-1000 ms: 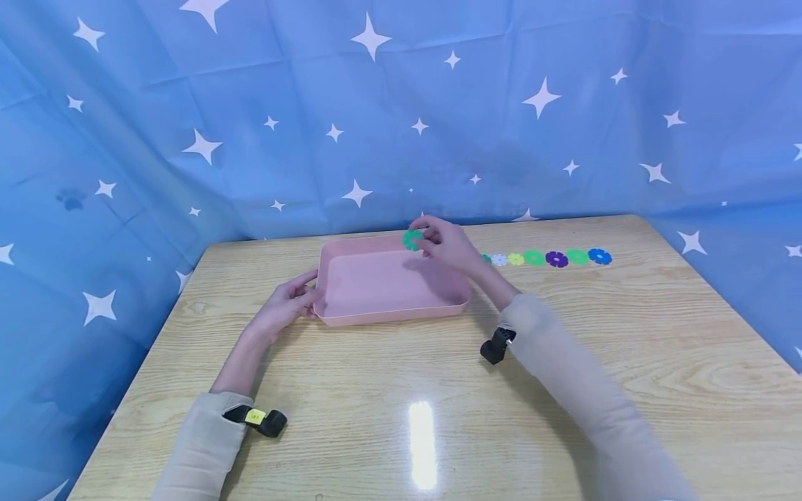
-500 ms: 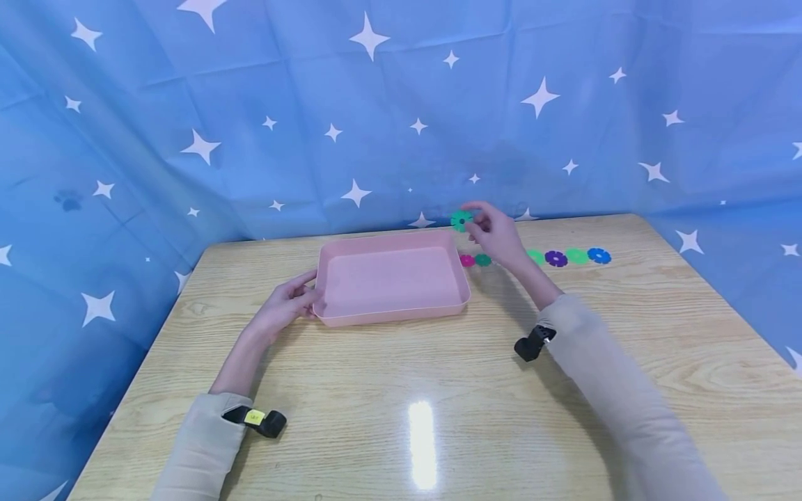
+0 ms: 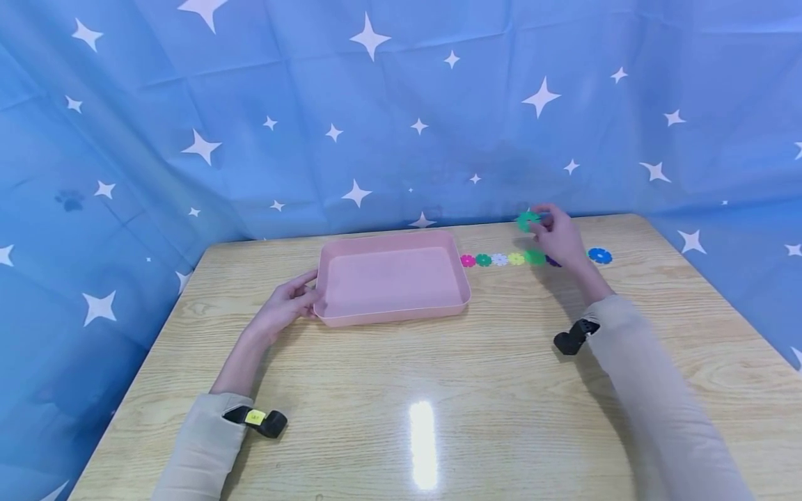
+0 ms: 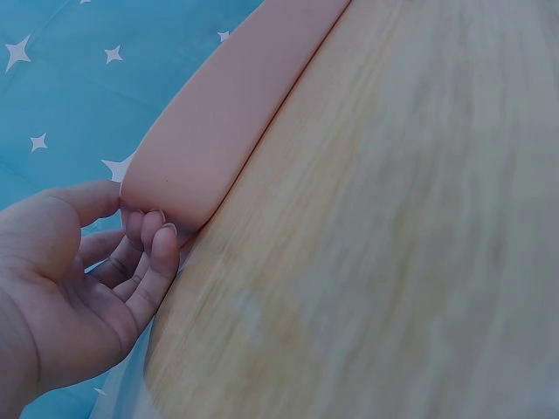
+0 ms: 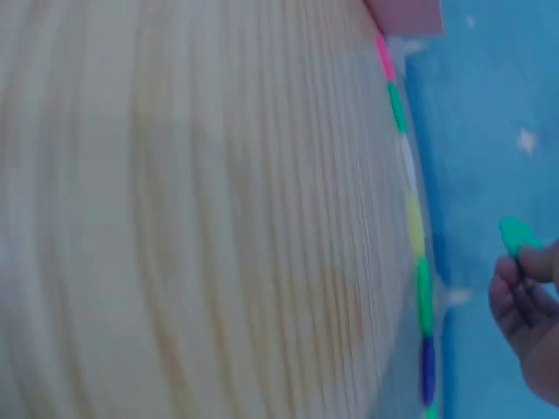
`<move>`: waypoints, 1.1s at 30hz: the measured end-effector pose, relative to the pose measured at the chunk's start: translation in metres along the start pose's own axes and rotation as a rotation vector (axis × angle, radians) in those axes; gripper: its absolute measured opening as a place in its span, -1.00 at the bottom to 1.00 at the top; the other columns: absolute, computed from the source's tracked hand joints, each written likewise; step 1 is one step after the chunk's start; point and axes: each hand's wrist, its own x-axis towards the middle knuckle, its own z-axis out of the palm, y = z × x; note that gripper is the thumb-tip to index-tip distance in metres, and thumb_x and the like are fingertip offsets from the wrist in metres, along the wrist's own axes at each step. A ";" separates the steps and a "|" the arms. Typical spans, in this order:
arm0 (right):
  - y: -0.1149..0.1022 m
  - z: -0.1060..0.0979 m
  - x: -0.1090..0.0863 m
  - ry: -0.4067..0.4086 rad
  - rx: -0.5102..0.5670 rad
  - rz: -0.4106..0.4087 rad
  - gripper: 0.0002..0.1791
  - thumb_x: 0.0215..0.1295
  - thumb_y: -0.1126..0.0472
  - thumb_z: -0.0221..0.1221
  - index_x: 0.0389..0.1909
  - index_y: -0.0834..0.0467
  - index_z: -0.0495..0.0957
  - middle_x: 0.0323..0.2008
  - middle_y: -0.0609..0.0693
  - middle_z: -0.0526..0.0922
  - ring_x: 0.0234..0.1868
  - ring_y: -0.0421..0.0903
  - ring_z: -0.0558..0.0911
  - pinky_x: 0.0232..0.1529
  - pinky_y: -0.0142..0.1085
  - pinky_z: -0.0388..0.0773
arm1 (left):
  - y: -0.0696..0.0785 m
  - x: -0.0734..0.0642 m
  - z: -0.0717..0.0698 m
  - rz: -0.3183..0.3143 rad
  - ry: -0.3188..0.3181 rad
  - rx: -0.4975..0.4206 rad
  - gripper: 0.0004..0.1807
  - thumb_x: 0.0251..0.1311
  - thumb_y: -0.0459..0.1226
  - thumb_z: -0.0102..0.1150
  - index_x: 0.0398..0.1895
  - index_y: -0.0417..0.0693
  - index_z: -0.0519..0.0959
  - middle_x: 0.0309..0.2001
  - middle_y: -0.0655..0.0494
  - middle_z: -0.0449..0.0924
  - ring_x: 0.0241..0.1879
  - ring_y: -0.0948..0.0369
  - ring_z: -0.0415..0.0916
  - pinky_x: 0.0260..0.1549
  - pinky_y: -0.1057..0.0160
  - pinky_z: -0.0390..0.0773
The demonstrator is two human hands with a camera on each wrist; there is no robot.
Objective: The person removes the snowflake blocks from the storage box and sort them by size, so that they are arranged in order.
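Observation:
My right hand (image 3: 560,235) pinches a green notched plastic disc (image 3: 528,221) between thumb and fingers, raised behind the right half of a row of similar discs. The same green disc (image 5: 519,233) sticks out past the fingertips in the right wrist view. At the left, my left hand (image 3: 288,304) holds the near-left corner of a shallow pink tray (image 3: 391,316), thumb over its rim. From the left wrist, the fingers (image 4: 155,262) show curled against the tray's outer wall (image 4: 223,122). Nothing lies inside the tray.
The row starts beside the tray with a pink disc (image 3: 468,261), then green, white, yellow (image 3: 516,259), light green (image 3: 535,257) and purple, ending in a blue disc (image 3: 599,255). My right hand covers part of it. A blue star-patterned curtain (image 3: 401,139) hangs behind the wooden table (image 3: 351,403).
My right hand has carried the green disc from over the tray's back right corner to the right, along behind the row. My left hand and the tray have stayed put.

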 end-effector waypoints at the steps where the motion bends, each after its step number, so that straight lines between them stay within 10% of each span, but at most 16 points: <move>1: 0.005 -0.005 -0.001 0.011 -0.009 0.015 -0.52 0.59 0.19 -0.04 0.40 0.31 0.30 -0.09 0.41 0.52 -0.09 0.34 0.59 -0.44 -0.40 0.49 | 0.000 0.000 0.000 0.000 0.001 -0.001 -0.30 0.46 -0.31 0.10 0.58 -0.23 0.09 -0.15 -0.04 0.48 -0.30 0.27 0.52 -0.25 0.35 0.61; 20: 0.081 -0.083 -0.026 0.072 -0.147 0.246 -0.42 0.61 0.08 -0.10 0.38 0.46 0.21 0.00 0.46 0.44 -0.45 -0.35 0.52 -0.50 -0.39 0.51 | 0.001 0.001 0.001 -0.026 0.004 0.006 -0.30 0.46 -0.30 0.11 0.58 -0.18 0.11 -0.14 -0.05 0.47 -0.31 0.25 0.53 -0.25 0.34 0.62; 29: 0.091 -0.101 -0.039 0.123 -0.159 0.419 -0.43 0.56 0.08 -0.03 0.27 0.49 0.22 -0.11 0.37 0.50 -0.33 -0.08 0.57 -0.42 -0.34 0.50 | 0.001 0.001 0.000 -0.009 -0.002 -0.009 -0.31 0.46 -0.32 0.10 0.57 -0.22 0.10 -0.17 -0.03 0.48 -0.31 0.26 0.54 -0.26 0.34 0.62; 33: 0.098 -0.103 -0.041 0.122 -0.200 0.440 -0.43 0.54 0.09 -0.01 0.24 0.54 0.26 0.03 0.50 0.37 -0.01 0.31 0.47 -0.16 0.00 0.53 | 0.001 0.001 0.001 -0.011 0.005 -0.013 -0.31 0.46 -0.32 0.11 0.57 -0.21 0.12 -0.17 -0.02 0.49 -0.32 0.26 0.55 -0.26 0.34 0.62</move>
